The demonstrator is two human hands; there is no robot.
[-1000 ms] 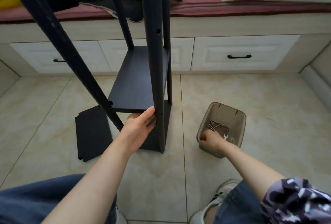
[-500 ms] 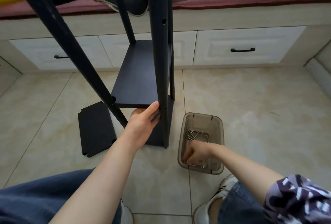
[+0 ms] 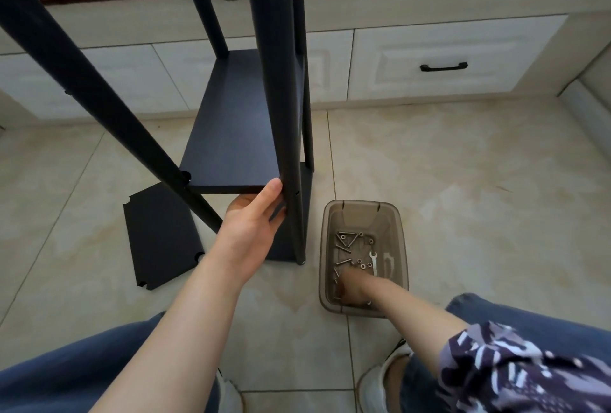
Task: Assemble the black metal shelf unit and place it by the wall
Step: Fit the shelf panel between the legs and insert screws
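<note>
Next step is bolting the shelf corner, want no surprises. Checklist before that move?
1. Shelf panel supported: ok, left hand holds its near corner against the post.
2. Post hole at that corner empty: ok.
3. Hole lined up with panel: cannot tell.
4. Screw in right hand: cannot tell, it is down among the screws in the bin.
5. Wrench to hand: ok, lies in the bin.

Left hand (image 3: 253,226) forward, thumb straight; right hand (image 3: 351,284) low, fingers obscured.
</note>
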